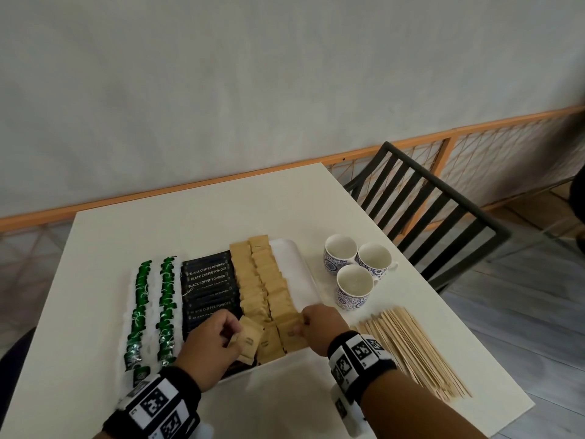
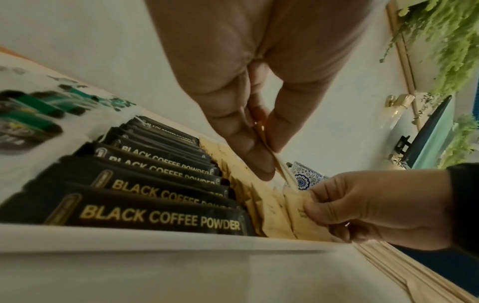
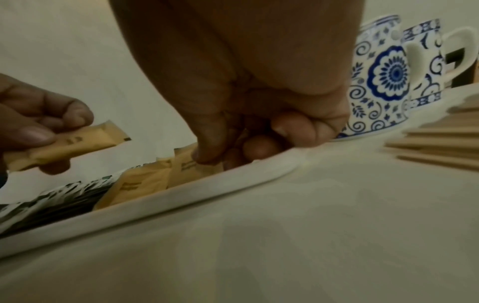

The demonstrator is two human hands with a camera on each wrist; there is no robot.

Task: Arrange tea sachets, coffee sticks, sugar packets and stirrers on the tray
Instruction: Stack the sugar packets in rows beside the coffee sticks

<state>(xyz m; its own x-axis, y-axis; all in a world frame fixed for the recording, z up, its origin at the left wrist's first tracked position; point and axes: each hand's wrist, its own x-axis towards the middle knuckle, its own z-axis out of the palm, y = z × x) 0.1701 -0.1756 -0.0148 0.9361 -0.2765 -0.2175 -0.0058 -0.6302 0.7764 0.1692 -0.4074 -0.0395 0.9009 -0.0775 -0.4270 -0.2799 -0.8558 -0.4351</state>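
A white tray (image 1: 292, 258) lies on the table. It carries two columns of green tea sachets (image 1: 152, 308), a stack of black coffee sticks (image 1: 209, 283) and two columns of brown sugar packets (image 1: 262, 280). Just above the tray's near end, my left hand (image 1: 235, 331) pinches one loose sugar packet (image 1: 248, 339) between thumb and fingers; that packet (image 3: 77, 141) also shows in the right wrist view. My right hand (image 1: 299, 326) grips the nearest packet (image 2: 300, 211) of the right sugar column, inside the tray's near right corner. Wooden stirrers (image 1: 408, 346) lie on the table right of the tray.
Three blue-patterned cups (image 1: 354, 286) stand right of the tray, behind the stirrers. A black slatted chair (image 1: 427, 201) is at the table's far right corner. The table's near edge is close under my wrists. A bare strip of tray runs along its right side.
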